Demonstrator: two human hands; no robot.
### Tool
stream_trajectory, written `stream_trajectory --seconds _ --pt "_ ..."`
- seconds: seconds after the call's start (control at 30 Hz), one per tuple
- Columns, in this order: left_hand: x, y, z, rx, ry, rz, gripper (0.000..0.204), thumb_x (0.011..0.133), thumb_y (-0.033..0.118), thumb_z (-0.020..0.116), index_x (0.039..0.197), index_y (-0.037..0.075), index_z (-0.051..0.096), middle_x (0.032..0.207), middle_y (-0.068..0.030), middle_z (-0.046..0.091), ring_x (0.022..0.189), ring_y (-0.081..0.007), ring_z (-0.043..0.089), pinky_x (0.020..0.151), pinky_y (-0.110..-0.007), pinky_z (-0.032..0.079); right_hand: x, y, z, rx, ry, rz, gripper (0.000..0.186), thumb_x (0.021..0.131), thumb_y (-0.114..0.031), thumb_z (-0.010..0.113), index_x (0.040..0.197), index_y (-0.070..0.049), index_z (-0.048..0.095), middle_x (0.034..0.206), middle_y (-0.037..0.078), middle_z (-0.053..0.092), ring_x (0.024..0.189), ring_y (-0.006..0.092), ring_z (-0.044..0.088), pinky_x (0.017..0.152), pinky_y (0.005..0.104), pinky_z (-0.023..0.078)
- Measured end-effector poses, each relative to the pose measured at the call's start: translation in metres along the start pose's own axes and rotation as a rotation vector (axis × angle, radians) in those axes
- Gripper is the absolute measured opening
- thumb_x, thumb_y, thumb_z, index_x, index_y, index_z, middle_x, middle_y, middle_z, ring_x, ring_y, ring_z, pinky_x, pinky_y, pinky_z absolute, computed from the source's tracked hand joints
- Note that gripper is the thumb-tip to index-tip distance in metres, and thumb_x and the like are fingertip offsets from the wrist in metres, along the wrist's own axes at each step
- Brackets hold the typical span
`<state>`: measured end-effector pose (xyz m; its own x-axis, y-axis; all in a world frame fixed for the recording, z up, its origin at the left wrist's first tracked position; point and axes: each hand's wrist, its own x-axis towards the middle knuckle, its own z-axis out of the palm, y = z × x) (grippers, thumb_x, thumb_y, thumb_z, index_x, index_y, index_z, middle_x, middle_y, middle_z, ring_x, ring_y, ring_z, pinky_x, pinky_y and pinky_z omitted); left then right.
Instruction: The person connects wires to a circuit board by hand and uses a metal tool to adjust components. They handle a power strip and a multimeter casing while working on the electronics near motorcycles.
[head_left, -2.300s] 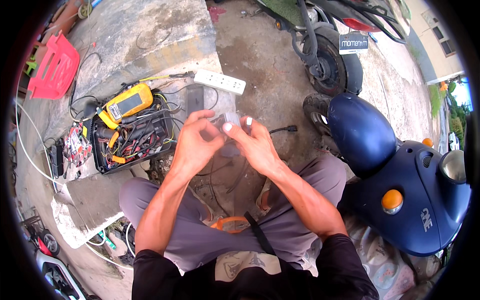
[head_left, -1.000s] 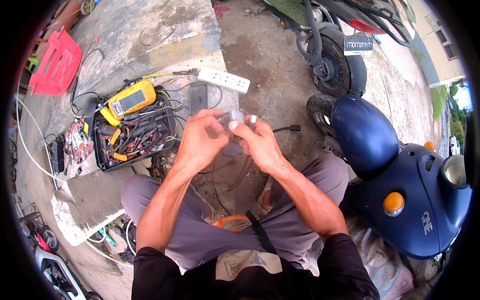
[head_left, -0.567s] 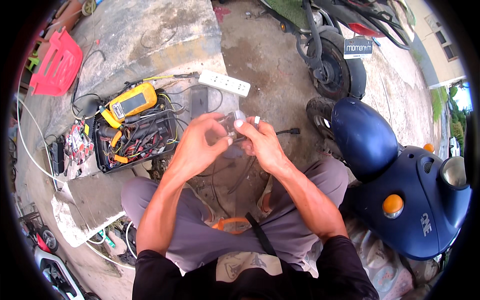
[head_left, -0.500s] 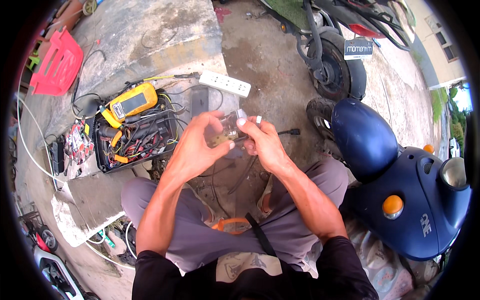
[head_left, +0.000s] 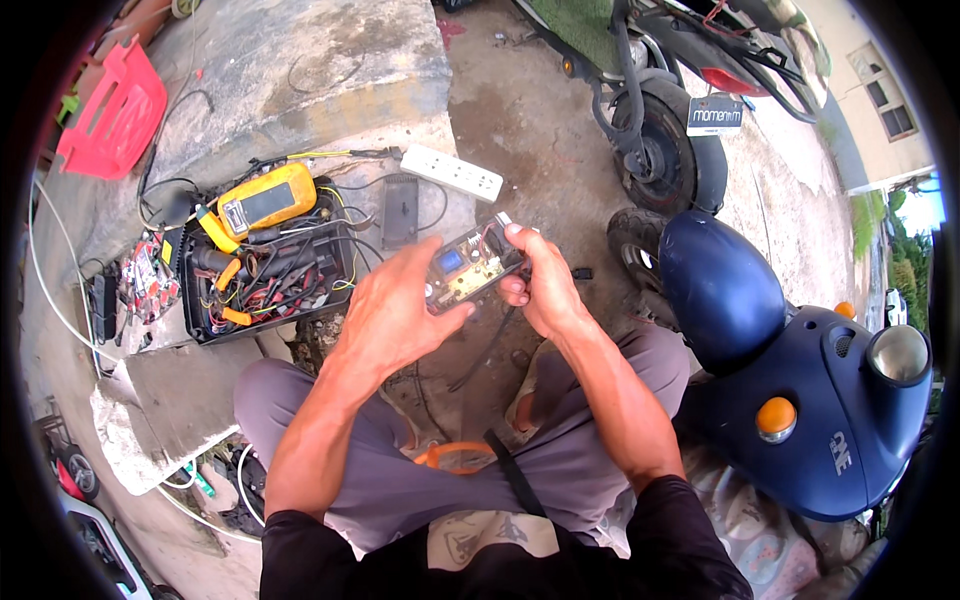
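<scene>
Between my hands is an electronic circuit board point(head_left: 480, 270) with a blue component and a metal piece at its upper right end. My left hand point(head_left: 395, 305) grips its left end, fingers along the far side and thumb below. My right hand point(head_left: 545, 285) grips the right end, thumb on top and fingers curled underneath. A dark cable point(head_left: 485, 345) hangs below the board. Just beyond my left hand a grey rectangular plastic case point(head_left: 400, 212) lies on the concrete, near a white power strip point(head_left: 453, 172).
A black toolbox point(head_left: 192, 310) of tangled wires and a yellow multimeter point(head_left: 265, 200) sit to my left, near a pink basket point(head_left: 110, 110). A blue scooter point(head_left: 820, 400) stands close on my right, another two-wheeler point(head_left: 655, 155) ahead of it. My knees flank my forearms.
The board has tilted face up and rightward, so its components now show clearly. My right hand has moved a little to the right; my left fingers have followed the board's edge.
</scene>
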<state>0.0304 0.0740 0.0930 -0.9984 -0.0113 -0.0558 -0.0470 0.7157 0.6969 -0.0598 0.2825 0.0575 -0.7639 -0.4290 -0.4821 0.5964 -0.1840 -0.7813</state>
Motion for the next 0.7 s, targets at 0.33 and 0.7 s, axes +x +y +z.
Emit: stream_trajectory --seconds 0.33,0.7 --pt "0.000 -0.011 -0.015 -0.402 -0.030 -0.022 0.076 0.092 0.027 0.086 0.154 -0.003 0.053 0.139 -0.0208 0.070 0.124 -0.0287 0.069 0.108 -0.041 0.053 -0.001 -0.005 0.005 0.037 -0.037 -0.074 0.033 0.108 -0.035 0.060 0.109 -0.003 0.065 0.090 0.002 0.063 0.062 0.0067 0.040 0.052 0.0251 0.029" --pt "0.004 -0.025 -0.014 -1.018 -0.208 -0.241 0.056 0.102 0.020 0.076 0.150 -0.004 0.059 0.130 -0.0105 0.072 0.108 -0.0146 0.067 0.091 -0.031 0.054 0.000 -0.009 0.004 0.039 -0.054 -0.110 0.038 0.108 -0.039 0.062 0.111 -0.001 0.067 0.089 0.002 0.063 0.062 0.0060 0.038 0.052 0.0252 0.027"
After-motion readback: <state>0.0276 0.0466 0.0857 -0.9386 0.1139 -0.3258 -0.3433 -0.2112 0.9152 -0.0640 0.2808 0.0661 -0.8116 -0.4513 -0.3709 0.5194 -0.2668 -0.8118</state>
